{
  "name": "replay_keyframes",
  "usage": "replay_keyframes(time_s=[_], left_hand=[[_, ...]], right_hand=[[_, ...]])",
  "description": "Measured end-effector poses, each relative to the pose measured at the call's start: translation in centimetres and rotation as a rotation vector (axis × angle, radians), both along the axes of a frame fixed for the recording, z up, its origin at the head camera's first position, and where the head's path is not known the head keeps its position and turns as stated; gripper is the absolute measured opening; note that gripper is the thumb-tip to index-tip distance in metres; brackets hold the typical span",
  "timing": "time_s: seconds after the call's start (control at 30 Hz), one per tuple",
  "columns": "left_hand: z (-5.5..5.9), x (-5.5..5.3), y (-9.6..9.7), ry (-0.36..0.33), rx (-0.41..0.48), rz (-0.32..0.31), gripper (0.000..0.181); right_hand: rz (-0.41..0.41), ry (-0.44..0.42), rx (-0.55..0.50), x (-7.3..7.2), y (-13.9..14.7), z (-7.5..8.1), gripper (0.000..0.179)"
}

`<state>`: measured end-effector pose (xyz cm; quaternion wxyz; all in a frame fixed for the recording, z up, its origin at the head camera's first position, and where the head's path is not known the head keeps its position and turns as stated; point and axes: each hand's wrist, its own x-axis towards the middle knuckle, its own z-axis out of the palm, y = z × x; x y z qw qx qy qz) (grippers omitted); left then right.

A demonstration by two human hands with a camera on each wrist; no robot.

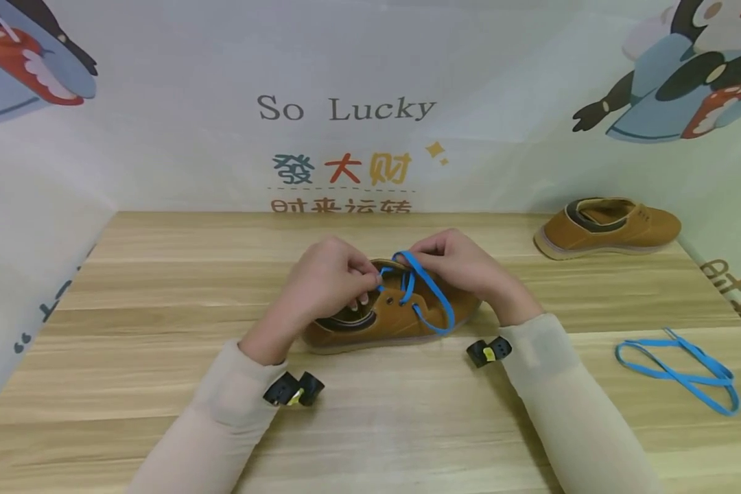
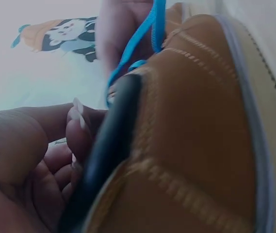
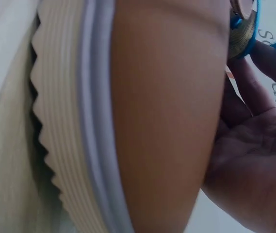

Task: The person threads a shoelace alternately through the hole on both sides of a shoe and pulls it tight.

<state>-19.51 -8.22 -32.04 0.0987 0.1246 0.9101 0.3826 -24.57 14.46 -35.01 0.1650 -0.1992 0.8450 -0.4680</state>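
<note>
A brown shoe [image 1: 401, 322] lies in front of me on the table, its toe to the right, with a blue shoelace [image 1: 446, 305] threaded through some of its eyelets. My left hand [image 1: 330, 278] reaches over the shoe's opening and pinches the lace near the far eyelets. On the far side, my right hand [image 1: 463, 266] holds the lace beside the tongue, where a long loop hangs over the near side. The brown leather side [image 3: 167, 111] fills much of the right wrist view. Curled left fingers [image 2: 77, 138] show beside the dark padded collar [image 2: 111, 145] in the left wrist view.
Another brown shoe [image 1: 636, 230], with no lace visible in it, stands at the back right of the wooden table [image 1: 160, 343]. A second blue shoelace [image 1: 685, 377] lies loosely looped at the right. Printed cloth walls [image 1: 191, 137] border the table.
</note>
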Motion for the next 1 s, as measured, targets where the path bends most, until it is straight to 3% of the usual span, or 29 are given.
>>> replay_keyframes(time_s=[0.2, 0.53, 0.83, 1.0], left_hand=[[0.5, 0.3, -1.5, -0.072, 0.093, -0.004, 0.015], [0.8, 1.2, -4.0, -0.067, 0.111, -0.053, 0.017], [0.6, 2.5, -5.7, -0.061, 0.109, -0.065, 0.016], [0.5, 3.4, -7.0, -0.066, 0.097, -0.063, 0.016]], right_hand=[[0.033, -0.014, 0.008, -0.1, 0.6, 0.2, 0.028], [0.19, 0.003, 0.008, -0.7, 2.0, -0.4, 0.031], [0.143, 0.062, 0.008, -0.8, 1.5, -0.8, 0.025], [0.127, 0.043, 0.002, -0.7, 1.4, -0.6, 0.024]])
